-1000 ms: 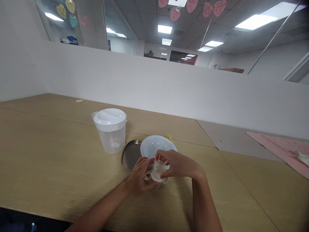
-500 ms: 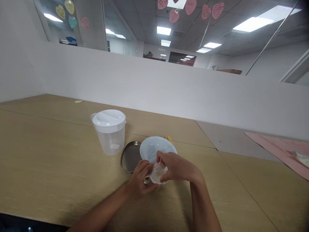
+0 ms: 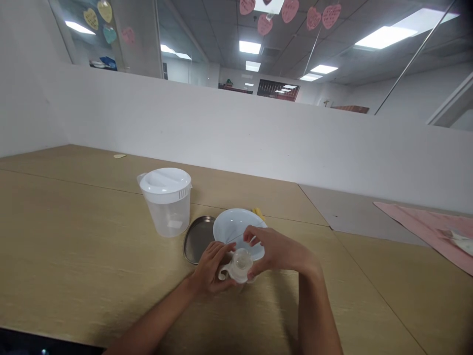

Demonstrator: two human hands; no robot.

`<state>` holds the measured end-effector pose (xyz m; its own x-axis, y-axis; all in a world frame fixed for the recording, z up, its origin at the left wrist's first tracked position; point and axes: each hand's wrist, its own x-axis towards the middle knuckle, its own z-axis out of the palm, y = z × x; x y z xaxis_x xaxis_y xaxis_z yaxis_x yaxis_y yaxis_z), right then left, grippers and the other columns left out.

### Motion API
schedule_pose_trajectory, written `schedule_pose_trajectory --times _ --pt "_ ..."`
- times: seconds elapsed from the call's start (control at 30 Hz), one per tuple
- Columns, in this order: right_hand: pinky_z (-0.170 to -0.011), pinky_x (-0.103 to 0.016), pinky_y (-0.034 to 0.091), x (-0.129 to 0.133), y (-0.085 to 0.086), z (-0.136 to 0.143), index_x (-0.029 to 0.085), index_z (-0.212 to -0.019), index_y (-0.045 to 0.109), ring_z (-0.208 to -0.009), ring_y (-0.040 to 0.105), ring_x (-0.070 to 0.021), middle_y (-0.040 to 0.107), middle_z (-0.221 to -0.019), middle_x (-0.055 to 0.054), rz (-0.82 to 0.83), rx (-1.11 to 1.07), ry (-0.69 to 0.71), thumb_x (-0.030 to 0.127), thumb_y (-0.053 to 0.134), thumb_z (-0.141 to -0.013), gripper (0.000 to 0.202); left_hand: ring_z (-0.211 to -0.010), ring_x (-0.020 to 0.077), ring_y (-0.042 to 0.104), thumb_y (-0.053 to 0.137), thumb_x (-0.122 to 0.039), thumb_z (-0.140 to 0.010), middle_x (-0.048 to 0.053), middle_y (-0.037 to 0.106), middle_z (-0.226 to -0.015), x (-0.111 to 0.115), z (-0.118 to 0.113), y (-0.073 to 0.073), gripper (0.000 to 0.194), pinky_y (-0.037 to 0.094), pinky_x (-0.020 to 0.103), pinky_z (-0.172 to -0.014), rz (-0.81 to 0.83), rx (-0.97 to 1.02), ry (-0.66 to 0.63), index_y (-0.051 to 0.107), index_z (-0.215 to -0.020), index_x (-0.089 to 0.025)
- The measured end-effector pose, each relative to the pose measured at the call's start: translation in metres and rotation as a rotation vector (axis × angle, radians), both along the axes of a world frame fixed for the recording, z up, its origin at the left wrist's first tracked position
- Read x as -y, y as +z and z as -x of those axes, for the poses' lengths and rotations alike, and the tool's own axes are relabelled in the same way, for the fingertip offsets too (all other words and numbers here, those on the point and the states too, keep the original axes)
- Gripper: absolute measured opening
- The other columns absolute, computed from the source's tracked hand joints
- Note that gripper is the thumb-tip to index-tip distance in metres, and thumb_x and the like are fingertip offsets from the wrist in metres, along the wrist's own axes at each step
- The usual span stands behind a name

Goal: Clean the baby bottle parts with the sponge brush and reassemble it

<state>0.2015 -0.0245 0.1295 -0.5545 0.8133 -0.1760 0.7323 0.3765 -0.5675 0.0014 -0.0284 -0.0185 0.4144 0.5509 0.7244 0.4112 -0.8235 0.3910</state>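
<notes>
A small clear plastic piece with a round dome and a curled handle is between my hands, above the table's near middle. My left hand grips it by its left side, thumb below and fingers above. On the right, my right hand is curved with thumb and fingers apart, the thumb tip at the piece's right edge. Just behind them lies a white oval bowl, partly covered by my right hand. A dark metal tray sits left of the bowl, touching or overlapped by it.
A clear pitcher with a white lid stands left of the tray. Something yellow lies behind the bowl. Pink cloth covers part of the right side. A pale flat piece lies near the white back wall.
My right hand has opened and shifted slightly right, its fingers off the clear piece's dome. More of the piece shows, still in my left hand.
</notes>
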Motion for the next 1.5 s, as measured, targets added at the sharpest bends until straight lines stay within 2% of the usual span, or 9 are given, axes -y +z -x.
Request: schedule_pose_trajectory --times 0.17,0.33,0.53,0.7,1.0,1.17,1.3,1.4,1.5 --pt "-0.078 -0.03 0.042 0.003 0.008 -0.016 0.024 -0.109 0.053 -0.098 0.054 -0.0218 0.058 -0.104 -0.005 0.019 -0.006 -0.097 0.042 0.078 -0.055 0.063 -0.088 0.0251 0.056 0.049 -0.061 -0.078 0.011 0.06 -0.099 -0.003 0.004 0.001 0.068 0.043 0.041 -0.083 -0.05 -0.041 -0.02 0.037 -0.128 -0.016" --pt "-0.077 -0.03 0.041 0.004 0.009 -0.02 0.026 -0.114 0.053 -0.095 0.055 -0.0215 0.059 -0.101 -0.004 0.019 0.008 -0.119 0.045 0.076 -0.058 0.064 -0.087 0.0241 0.056 0.054 -0.056 -0.075 0.01 0.062 -0.095 -0.002 0.001 -0.001 0.066 0.042 0.041 -0.082 -0.073 -0.104 -0.043 0.04 -0.125 -0.015" --pt "-0.071 -0.028 0.04 0.007 0.0 0.006 0.025 -0.109 0.055 -0.092 0.054 -0.0213 0.06 -0.094 -0.002 -0.019 0.067 -0.006 0.041 0.077 -0.057 0.059 -0.075 0.0207 0.055 0.053 -0.061 -0.075 0.007 0.062 -0.084 0.0 -0.001 -0.002 0.067 0.041 0.036 -0.071 -0.068 -0.111 0.054 0.044 -0.123 -0.014" --pt "-0.076 -0.03 0.038 0.008 -0.008 0.03 0.017 -0.103 0.058 -0.091 0.054 -0.0235 0.061 -0.096 -0.007 -0.153 0.163 0.091 0.035 0.078 -0.058 0.053 -0.069 0.0195 0.055 0.05 -0.062 -0.076 0.006 0.061 -0.075 0.002 -0.004 0.0 0.053 0.042 0.034 -0.063 -0.164 -0.109 0.1 0.057 -0.099 -0.015" --pt "-0.065 -0.025 0.036 -0.005 -0.007 0.015 0.024 -0.102 0.061 -0.083 0.054 -0.0194 0.061 -0.086 -0.001 -0.094 0.102 0.163 0.04 0.077 -0.056 0.051 -0.08 0.0209 0.06 0.048 -0.06 -0.081 0.009 0.062 -0.088 -0.001 -0.008 -0.024 0.053 0.052 0.033 -0.068 -0.16 -0.115 0.017 0.051 -0.11 -0.016" --pt "-0.067 -0.026 0.039 -0.004 -0.005 0.016 0.023 -0.108 0.06 -0.081 0.056 -0.0186 0.062 -0.087 -0.002 -0.073 0.098 0.103 0.039 0.074 -0.06 0.052 -0.077 0.0202 0.059 0.045 -0.061 -0.081 0.008 0.061 -0.086 -0.004 -0.006 -0.02 0.053 0.051 0.033 -0.069 -0.111 -0.155 0.024 0.052 -0.107 -0.015" --pt "-0.075 -0.03 0.041 0.004 -0.002 0.018 0.02 -0.109 0.06 -0.089 0.056 -0.0223 0.063 -0.094 -0.005 -0.137 0.108 0.052 0.033 0.073 -0.063 0.049 -0.074 0.0206 0.059 0.044 -0.064 -0.08 0.007 0.06 -0.077 -0.006 -0.006 -0.016 0.054 0.05 0.033 -0.067 -0.147 -0.157 0.068 0.054 -0.1 -0.015" --pt "-0.08 -0.031 0.042 0.012 0.004 0.011 0.023 -0.11 0.059 -0.093 0.056 -0.0218 0.062 -0.103 -0.004 -0.17 0.032 0.043 0.032 0.069 -0.068 0.044 -0.072 0.0202 0.059 0.043 -0.066 -0.078 0.007 0.061 -0.079 -0.006 -0.006 -0.013 0.057 0.05 0.032 -0.065 -0.131 -0.138 0.082 0.054 -0.101 -0.015" --pt "-0.083 -0.032 0.043 0.017 0.011 -0.005 0.028 -0.112 0.058 -0.096 0.056 -0.021 0.06 -0.112 -0.003 -0.192 -0.066 -0.044 0.036 0.066 -0.072 0.041 -0.073 0.0194 0.06 0.046 -0.065 -0.078 0.007 0.062 -0.081 -0.002 -0.005 -0.008 0.057 0.05 0.032 -0.068 -0.052 -0.153 0.072 0.053 -0.106 -0.016"
